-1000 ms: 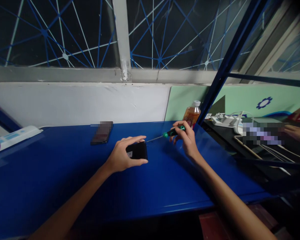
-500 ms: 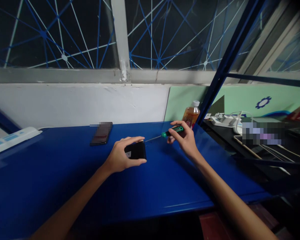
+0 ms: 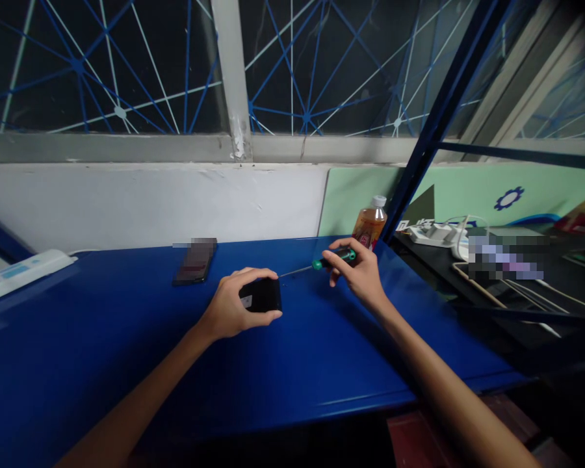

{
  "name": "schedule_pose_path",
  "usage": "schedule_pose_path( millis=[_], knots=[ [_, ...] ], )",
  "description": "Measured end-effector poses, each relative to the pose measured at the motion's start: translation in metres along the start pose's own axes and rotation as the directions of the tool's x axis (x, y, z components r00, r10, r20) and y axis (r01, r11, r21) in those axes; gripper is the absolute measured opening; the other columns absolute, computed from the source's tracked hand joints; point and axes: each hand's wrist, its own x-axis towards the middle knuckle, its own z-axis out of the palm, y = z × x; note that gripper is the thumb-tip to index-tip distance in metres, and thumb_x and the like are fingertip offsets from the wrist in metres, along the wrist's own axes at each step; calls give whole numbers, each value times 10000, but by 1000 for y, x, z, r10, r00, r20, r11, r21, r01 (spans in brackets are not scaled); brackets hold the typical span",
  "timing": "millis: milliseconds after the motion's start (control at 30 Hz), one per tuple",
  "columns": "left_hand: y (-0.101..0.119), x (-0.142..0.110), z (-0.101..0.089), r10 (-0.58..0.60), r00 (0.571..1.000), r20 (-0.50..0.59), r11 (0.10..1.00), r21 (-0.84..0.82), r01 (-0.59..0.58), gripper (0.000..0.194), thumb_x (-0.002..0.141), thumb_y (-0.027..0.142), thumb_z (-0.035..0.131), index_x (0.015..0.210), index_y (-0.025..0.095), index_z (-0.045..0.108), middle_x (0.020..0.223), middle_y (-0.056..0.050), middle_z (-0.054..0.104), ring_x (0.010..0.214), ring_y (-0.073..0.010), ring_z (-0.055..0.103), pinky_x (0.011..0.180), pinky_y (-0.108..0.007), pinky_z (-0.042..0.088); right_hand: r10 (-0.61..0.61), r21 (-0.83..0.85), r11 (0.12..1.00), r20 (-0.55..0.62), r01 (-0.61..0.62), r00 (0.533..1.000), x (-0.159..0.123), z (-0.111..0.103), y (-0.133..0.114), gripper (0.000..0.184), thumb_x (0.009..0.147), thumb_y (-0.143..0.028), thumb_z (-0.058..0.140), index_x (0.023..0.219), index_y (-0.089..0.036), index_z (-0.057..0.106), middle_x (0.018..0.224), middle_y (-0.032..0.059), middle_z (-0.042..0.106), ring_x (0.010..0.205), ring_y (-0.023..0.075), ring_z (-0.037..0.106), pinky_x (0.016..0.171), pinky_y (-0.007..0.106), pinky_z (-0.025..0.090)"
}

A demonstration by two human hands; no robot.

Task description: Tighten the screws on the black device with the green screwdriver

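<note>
A small black box-shaped device [image 3: 264, 296] with a pale label rests on the blue tabletop [image 3: 292, 364]. My left hand [image 3: 234, 305] grips it from the left, thumb along the near side and fingers along the far side. In my right hand [image 3: 353, 266] is a screwdriver [image 3: 336, 258] with a green and black handle, held between thumb and fingers. Its thin metal shaft slants left, and the tip is at the device's far right corner; whether it sits in a screw is too small to tell.
A dark phone [image 3: 195, 261] lies behind my left hand. An orange drink bottle [image 3: 370, 224] stands just behind my right hand. At the left edge is a white power strip [image 3: 26, 272]. Beyond a blue metal post [image 3: 422, 156], chargers and cables [image 3: 461, 244] cover a black table.
The view has shifted slightly, moving everything a little left in the picture. My right fingers have changed position slightly on the screwdriver handle. The left hand keeps its hold on the device.
</note>
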Motion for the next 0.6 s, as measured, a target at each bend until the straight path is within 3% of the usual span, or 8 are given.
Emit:
schedule_pose_path(
  millis=[67, 200, 267, 467, 600],
  knots=[
    [-2, 0, 1, 11, 1000, -1, 1000, -4, -11, 473, 635, 372, 762, 1069, 234, 635, 1083, -81, 674, 991, -270, 627, 899, -455, 505, 9, -19, 1000, -10, -9, 1000, -1, 1, -1, 268, 806, -421, 673, 905, -204, 551, 533, -56, 557, 384, 127, 574, 384, 241, 462],
    [-3, -1, 1, 6, 1000, -5, 1000, 9, -6, 464, 643, 370, 758, 1066, 233, 629, 1079, -78, 673, 996, -266, 623, 894, -442, 503, 45, 99, 994, 91, -54, 995, 0, 0, -1, 391, 773, -409, 702, 1059, -232, 502, 750, -13, 641, 504, 153, 652, 445, 268, 516],
    [-3, -1, 1, 0, 1000, -2, 1000, 15, 0, 462, 647, 373, 754, 1067, 233, 624, 1082, -75, 671, 989, -262, 625, 881, -432, 506, 38, 104, 993, 122, -51, 992, 1, -1, 0, 415, 752, -398, 725, 1059, -235, 497, 752, -13, 645, 491, 159, 653, 437, 270, 508],
    [-5, 0, 1, 19, 998, 66, 989, 142, -28, 512, 645, 395, 754, 1110, 257, 590, 1104, -47, 669, 998, -273, 611, 881, -442, 466, -45, -143, 989, -53, 37, 998, -3, 5, 6, 340, 756, -454, 709, 933, -208, 555, 543, -46, 575, 388, 125, 552, 395, 232, 427],
    [-13, 0, 5, 3, 989, 148, 968, 249, -40, 566, 640, 421, 744, 1160, 287, 564, 1106, -33, 671, 994, -293, 605, 875, -456, 438, -88, -342, 938, -56, 64, 995, -9, 11, 7, 289, 803, -471, 653, 891, -209, 568, 542, -42, 560, 430, 119, 542, 441, 227, 414]
  ],
)
